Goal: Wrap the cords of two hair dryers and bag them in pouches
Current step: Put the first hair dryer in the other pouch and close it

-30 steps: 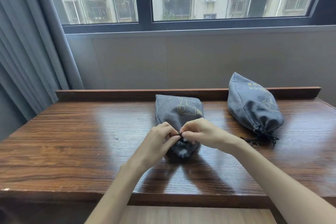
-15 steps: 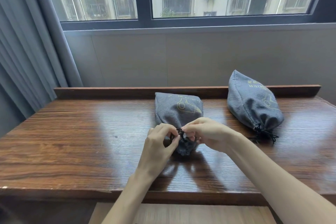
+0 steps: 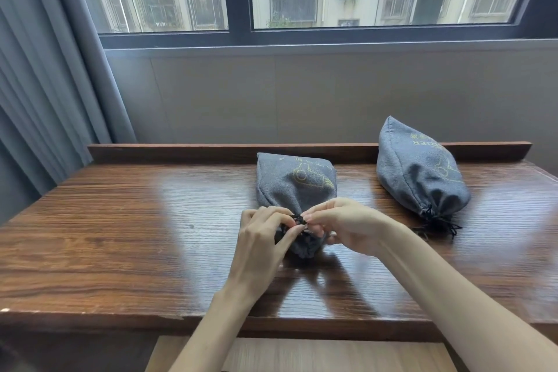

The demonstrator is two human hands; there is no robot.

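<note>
Table (image 3: 120, 235): wooden, bears both pouches.
Right pouch (image 3: 419, 175): cinched, full; contents unseen.
Near pouch (image 3: 294, 184): mid-table, bulging, mouth gathered.
Drawstring (image 3: 299, 219): half a second ago loosely looped, now drawn tighter; the knot seems nearly finished.
Left hand (image 3: 262, 235), right hand (image 3: 341, 225): each pinches the drawstring.

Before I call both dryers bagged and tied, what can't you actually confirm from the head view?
- Dryers and cords: hidden inside both pouches, near pouch and right pouch.
- Knot on the near pouch: black drawstring mostly covered by left hand and right hand.
- Right pouch's print: too small to read fully.
</note>
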